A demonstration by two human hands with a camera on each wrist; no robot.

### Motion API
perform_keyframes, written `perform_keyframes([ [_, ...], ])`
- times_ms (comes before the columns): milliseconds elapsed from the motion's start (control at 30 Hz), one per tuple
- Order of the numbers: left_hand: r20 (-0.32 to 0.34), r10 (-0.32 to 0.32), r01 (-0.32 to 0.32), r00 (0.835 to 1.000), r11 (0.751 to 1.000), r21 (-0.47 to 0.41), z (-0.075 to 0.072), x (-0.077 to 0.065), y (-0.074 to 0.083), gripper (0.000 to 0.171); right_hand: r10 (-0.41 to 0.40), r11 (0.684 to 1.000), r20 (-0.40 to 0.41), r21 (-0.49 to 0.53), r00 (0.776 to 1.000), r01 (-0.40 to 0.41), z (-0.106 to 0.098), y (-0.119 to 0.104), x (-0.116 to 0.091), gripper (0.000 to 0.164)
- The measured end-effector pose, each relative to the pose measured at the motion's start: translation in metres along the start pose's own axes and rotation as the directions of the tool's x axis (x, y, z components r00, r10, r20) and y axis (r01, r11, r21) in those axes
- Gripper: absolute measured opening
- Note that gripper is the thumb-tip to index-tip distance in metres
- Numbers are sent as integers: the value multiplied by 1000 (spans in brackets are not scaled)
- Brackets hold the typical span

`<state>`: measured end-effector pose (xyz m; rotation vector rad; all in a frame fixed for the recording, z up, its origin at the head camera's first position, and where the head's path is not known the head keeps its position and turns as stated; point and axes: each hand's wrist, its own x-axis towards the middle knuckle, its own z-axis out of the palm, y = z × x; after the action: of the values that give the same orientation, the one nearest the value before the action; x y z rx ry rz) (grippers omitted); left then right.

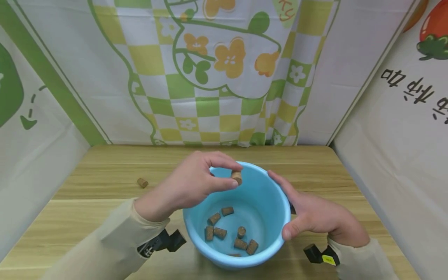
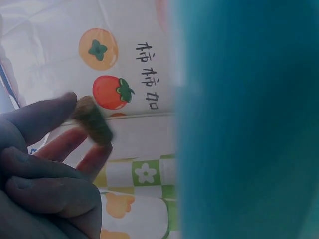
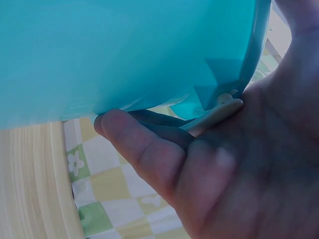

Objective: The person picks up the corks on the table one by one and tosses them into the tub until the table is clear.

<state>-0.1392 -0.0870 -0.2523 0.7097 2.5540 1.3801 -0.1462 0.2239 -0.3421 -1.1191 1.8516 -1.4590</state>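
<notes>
A light-blue bucket (image 1: 275, 212) stands on the table, with several corks (image 1: 219, 233) lying loose on its bottom. My left hand (image 1: 197, 179) is over the bucket's far left rim and pinches one cork (image 1: 236, 177) between thumb and fingertips. Close up in the left wrist view, that cork (image 2: 93, 121) is tilted and slightly blurred. On the other side, my right hand (image 1: 311, 217) grips the bucket at its right rim. In the right wrist view its fingers (image 3: 149, 154) lie against the outer wall, beside a pale handle (image 3: 214, 117).
Another cork (image 1: 142, 182) lies on the wooden table (image 1: 105, 171), left of the bucket. A patterned cloth (image 1: 217, 105) hangs at the table's back edge. White printed sheets (image 1: 395, 128) close in the left and right sides.
</notes>
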Motion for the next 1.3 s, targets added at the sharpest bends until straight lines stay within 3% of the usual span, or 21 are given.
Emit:
perform_keyframes([
  [233,-12,-42,41,999,998,-54,-2,0,-3,56,-1,1000,-2,21,1000,1,0,0,0,122],
  [667,-33,-153,147,988,980,-135,-8,-5,-8,55,14,1000,-25,-19,1000,-14,0,-1,-2,123],
  [933,-53,-165,158,985,981,-113,-12,-6,-14,55,21,999,-34,-33,999,-23,-1,0,-3,123],
  [1133,-99,-129,111,987,979,-169,-21,-11,-31,57,15,1000,-23,-5,1000,-15,0,0,-2,122],
  [1300,-169,-139,95,976,964,-246,-38,-20,-58,57,-2,1000,-13,14,1000,2,1,0,-1,121],
])
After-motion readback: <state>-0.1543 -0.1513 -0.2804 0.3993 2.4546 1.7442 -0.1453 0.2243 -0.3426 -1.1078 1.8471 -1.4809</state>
